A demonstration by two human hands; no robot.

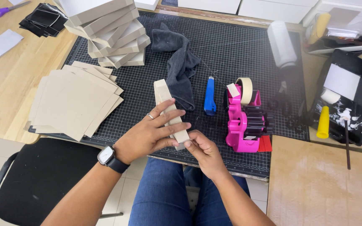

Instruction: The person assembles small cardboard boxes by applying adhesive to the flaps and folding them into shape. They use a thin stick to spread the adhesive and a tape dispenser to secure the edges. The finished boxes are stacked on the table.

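The narrow greyboard piece (170, 113), judged light and stiff (edges probably delicate), is held above the cutting mat (248, 50), the left hand (147, 136) laid over its flat sides, the right hand (204, 150) pinching its near end.

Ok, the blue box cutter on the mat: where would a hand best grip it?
Grip the blue box cutter across its long flat sides at mid-body, coming from above. It lies flat and lengthwise on the cutting mat, with bare mat on its right and the grey cloth close on its left.

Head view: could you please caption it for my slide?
Both hands, left hand and right hand, hold a cardboard strip over a cutting mat.
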